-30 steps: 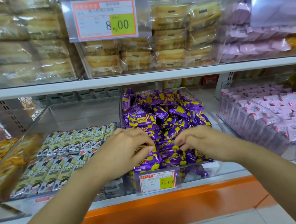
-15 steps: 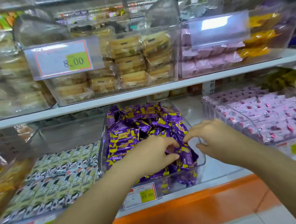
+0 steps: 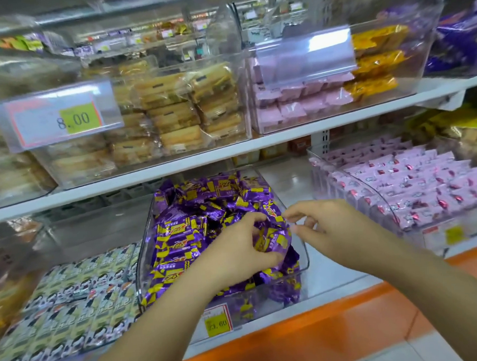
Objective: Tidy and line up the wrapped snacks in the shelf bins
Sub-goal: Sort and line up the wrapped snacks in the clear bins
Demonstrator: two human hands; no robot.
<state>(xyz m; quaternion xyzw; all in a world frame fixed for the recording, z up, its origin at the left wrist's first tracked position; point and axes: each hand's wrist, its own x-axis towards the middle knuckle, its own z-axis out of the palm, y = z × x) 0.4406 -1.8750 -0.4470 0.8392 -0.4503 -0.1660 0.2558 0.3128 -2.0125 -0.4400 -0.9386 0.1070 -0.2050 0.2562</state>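
Observation:
A clear plastic bin (image 3: 304, 263) on the lower shelf holds a loose heap of purple-and-yellow wrapped snacks (image 3: 185, 239). My left hand (image 3: 236, 253) rests on the heap at the bin's front right, fingers curled around one purple snack (image 3: 274, 239) with the thumb under it. My right hand (image 3: 326, 225) hovers just right of that snack, over the bin's right wall, fingers spread and slightly bent, holding nothing. Some snacks near the back lie at odd angles.
Left of the bin, rows of green-and-white packets (image 3: 71, 296) fill a neighbouring bin. To the right, pink packets (image 3: 416, 186) stand in rows. The upper shelf (image 3: 230, 153) carries bins of wrapped cakes (image 3: 171, 112) and a price tag (image 3: 57, 118). An orange base (image 3: 324, 331) runs below.
My view has swung right and up. My left hand has closed around a purple snack at the bin's front right, and my right hand has lifted off the heap and opened.

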